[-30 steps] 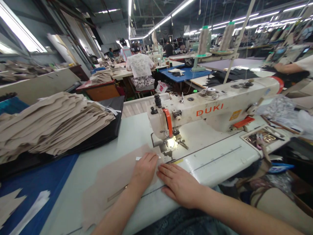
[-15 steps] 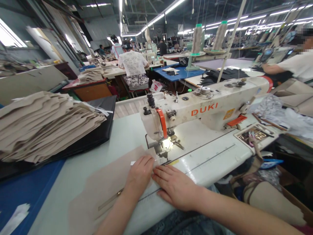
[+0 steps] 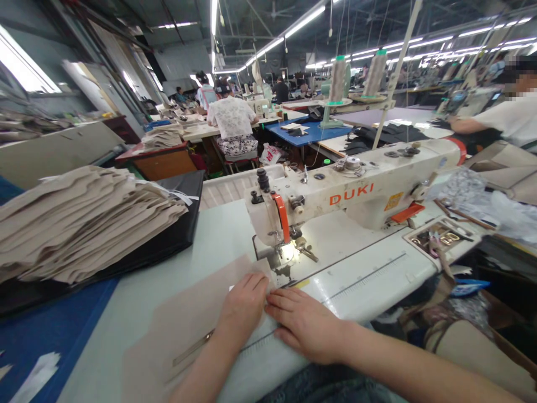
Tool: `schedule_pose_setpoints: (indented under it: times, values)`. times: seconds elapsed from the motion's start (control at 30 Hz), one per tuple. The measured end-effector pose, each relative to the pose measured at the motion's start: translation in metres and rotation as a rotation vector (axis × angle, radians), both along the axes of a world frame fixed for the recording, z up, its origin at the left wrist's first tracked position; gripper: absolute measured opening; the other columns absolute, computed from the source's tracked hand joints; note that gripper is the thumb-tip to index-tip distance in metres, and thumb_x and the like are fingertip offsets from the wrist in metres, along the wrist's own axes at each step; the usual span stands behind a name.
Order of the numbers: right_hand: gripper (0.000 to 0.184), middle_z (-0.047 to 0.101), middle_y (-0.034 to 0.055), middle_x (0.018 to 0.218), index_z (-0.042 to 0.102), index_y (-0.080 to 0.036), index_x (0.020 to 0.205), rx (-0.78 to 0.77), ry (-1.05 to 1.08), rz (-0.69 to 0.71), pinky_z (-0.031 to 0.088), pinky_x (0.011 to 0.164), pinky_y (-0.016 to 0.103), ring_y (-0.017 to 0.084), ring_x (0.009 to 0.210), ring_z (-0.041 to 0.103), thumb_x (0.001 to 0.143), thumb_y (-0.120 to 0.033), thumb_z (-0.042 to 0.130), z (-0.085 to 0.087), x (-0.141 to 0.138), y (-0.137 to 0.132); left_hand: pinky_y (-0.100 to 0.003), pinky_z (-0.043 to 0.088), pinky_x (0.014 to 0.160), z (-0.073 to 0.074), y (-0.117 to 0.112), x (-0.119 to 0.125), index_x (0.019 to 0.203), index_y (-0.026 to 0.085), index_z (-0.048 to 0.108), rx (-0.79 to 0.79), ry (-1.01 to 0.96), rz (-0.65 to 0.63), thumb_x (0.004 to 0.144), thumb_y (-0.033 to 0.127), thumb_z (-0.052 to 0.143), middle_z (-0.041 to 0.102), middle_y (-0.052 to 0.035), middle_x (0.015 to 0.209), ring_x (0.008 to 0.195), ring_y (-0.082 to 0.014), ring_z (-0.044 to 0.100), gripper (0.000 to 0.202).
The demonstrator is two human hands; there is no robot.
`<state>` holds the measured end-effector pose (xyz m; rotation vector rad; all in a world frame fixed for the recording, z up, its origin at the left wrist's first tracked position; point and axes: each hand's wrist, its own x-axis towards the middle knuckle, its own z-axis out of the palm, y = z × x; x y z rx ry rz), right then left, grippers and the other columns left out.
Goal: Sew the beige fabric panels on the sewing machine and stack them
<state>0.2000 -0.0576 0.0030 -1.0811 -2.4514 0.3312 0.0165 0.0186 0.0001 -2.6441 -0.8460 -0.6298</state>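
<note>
A beige fabric piece lies flat on the pale sewing table, its far edge at the needle of a white DUKI sewing machine. My left hand presses flat on the fabric just before the presser foot, over a small white label. Beside it, my right hand rests with fingers stretched out on the fabric's edge and the table. Neither hand grips anything.
A tall stack of beige cut pieces sits at the left on black material. A small parts tray lies right of the machine. Thread cones stand behind. Other people work at tables beyond and at the far right.
Both hands stay pressed on the fabric near the needle and barely shift. The camera view drifts a little.
</note>
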Motion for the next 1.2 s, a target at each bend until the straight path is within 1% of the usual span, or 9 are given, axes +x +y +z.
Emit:
schedule_pose_setpoints:
  times: [0.13, 0.2, 0.27, 0.37, 0.47, 0.67, 0.8, 1.03, 1.2]
  values:
    - [0.024, 0.068, 0.0100, 0.110, 0.064, -0.013, 0.114, 0.049, -0.021, -0.035, 0.045, 0.097, 0.035, 0.022, 0.105, 0.059, 0.095, -0.020, 0.051, 0.005, 0.008, 0.020, -0.031, 0.054, 0.082, 0.000, -0.003, -0.002, 0.094, 0.014, 0.067, -0.018, -0.019, -0.015, 0.087, 0.001, 0.041, 0.069, -0.0087, 0.093, 0.086, -0.0196, 0.063, 0.030]
    - [0.020, 0.068, 0.0088, 0.099, 0.066, -0.013, 0.109, 0.082, -0.074, -0.078, 0.047, 0.091, 0.034, 0.022, 0.096, 0.060, 0.094, -0.019, 0.053, 0.006, 0.011, 0.033, -0.031, 0.055, 0.084, -0.003, -0.004, -0.003, 0.098, 0.013, 0.067, -0.038, -0.052, 0.000, 0.090, 0.004, 0.040, 0.069, -0.0101, 0.097, 0.090, -0.0198, 0.064, 0.030]
    - [0.018, 0.067, 0.0086, 0.094, 0.067, -0.013, 0.107, 0.104, -0.115, -0.092, 0.047, 0.089, 0.035, 0.022, 0.093, 0.059, 0.094, -0.019, 0.056, 0.006, 0.012, 0.046, -0.033, 0.055, 0.086, -0.008, -0.004, -0.003, 0.102, 0.012, 0.068, -0.055, -0.072, 0.006, 0.091, 0.007, 0.040, 0.070, -0.0115, 0.101, 0.094, -0.0206, 0.064, 0.030]
    - [0.017, 0.065, 0.0093, 0.091, 0.068, -0.012, 0.104, 0.123, -0.140, -0.077, 0.046, 0.086, 0.035, 0.023, 0.092, 0.058, 0.094, -0.020, 0.056, 0.004, 0.012, 0.060, -0.035, 0.055, 0.089, -0.013, -0.004, -0.005, 0.106, 0.012, 0.068, -0.078, -0.074, 0.004, 0.093, 0.010, 0.039, 0.071, -0.0121, 0.104, 0.099, -0.0213, 0.064, 0.032]
    - [0.015, 0.064, 0.0087, 0.089, 0.069, -0.013, 0.100, 0.141, -0.165, -0.054, 0.046, 0.084, 0.034, 0.022, 0.090, 0.058, 0.094, -0.020, 0.057, 0.003, 0.012, 0.066, -0.036, 0.056, 0.089, -0.014, -0.004, -0.005, 0.107, 0.012, 0.069, -0.090, -0.081, 0.015, 0.094, 0.012, 0.039, 0.071, -0.0120, 0.104, 0.098, -0.0212, 0.065, 0.033]
    - [0.016, 0.065, 0.0084, 0.088, 0.070, -0.013, 0.097, 0.160, -0.209, -0.036, 0.046, 0.083, 0.034, 0.022, 0.089, 0.058, 0.095, -0.019, 0.056, 0.007, 0.020, 0.067, -0.035, 0.055, 0.090, -0.010, -0.006, 0.004, 0.103, 0.012, 0.071, -0.035, -0.051, 0.007, 0.095, 0.012, 0.037, 0.073, -0.0114, 0.102, 0.097, -0.0205, 0.066, 0.035]
    - [0.017, 0.066, 0.0081, 0.090, 0.070, -0.013, 0.095, 0.164, -0.238, -0.061, 0.046, 0.084, 0.034, 0.022, 0.091, 0.058, 0.096, -0.020, 0.054, 0.009, 0.027, 0.072, -0.034, 0.054, 0.090, -0.008, 0.002, 0.015, 0.101, 0.013, 0.072, 0.014, -0.040, -0.006, 0.094, 0.010, 0.037, 0.074, -0.0109, 0.099, 0.095, -0.0206, 0.067, 0.036]
    - [0.017, 0.067, 0.0101, 0.093, 0.070, -0.011, 0.093, 0.159, -0.263, -0.086, 0.045, 0.080, 0.033, 0.022, 0.090, 0.059, 0.096, -0.018, 0.054, 0.011, 0.033, 0.084, -0.034, 0.051, 0.096, -0.014, 0.022, 0.024, 0.104, 0.014, 0.072, -0.076, -0.001, -0.005, 0.091, 0.010, 0.038, 0.074, -0.0112, 0.107, 0.103, -0.0211, 0.067, 0.037]
    - [0.016, 0.067, 0.0094, 0.090, 0.070, -0.012, 0.092, 0.160, -0.241, -0.098, 0.044, 0.078, 0.033, 0.021, 0.087, 0.058, 0.095, -0.018, 0.056, 0.008, 0.035, 0.082, -0.034, 0.050, 0.098, -0.016, 0.019, 0.025, 0.106, 0.014, 0.071, -0.075, -0.016, -0.001, 0.092, 0.010, 0.039, 0.073, -0.0111, 0.108, 0.104, -0.0207, 0.066, 0.036]
